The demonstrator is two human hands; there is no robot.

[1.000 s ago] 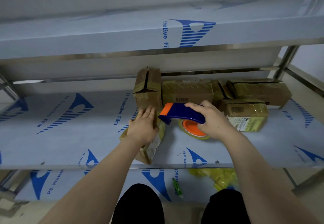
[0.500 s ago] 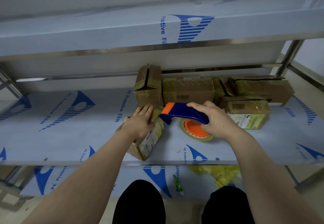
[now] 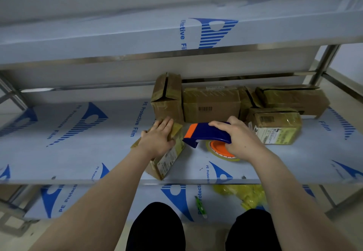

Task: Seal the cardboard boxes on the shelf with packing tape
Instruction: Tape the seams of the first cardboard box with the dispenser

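A small cardboard box (image 3: 169, 160) with a printed label lies near the front of the middle shelf (image 3: 78, 152). My left hand (image 3: 157, 138) rests flat on its top with straight fingers. My right hand (image 3: 239, 140) grips the blue handle of a tape dispenser (image 3: 204, 134) with an orange tip, just right of the box. Its orange roll of clear tape (image 3: 220, 150) touches the shelf. The dispenser's front end is close to the box's right edge; whether they touch I cannot tell.
Several more cardboard boxes stand at the shelf's back: an upright box (image 3: 167, 97) with loose flaps, a wide box (image 3: 212, 103), a long box (image 3: 294, 99) and a labelled box (image 3: 275, 124). On the lower shelf lie yellow plastic (image 3: 243, 195) and a green tool (image 3: 200, 205).
My left hand has drawn the small box slightly left and toward the back. The dispenser in my right hand stays beside it, its roll low on the shelf.
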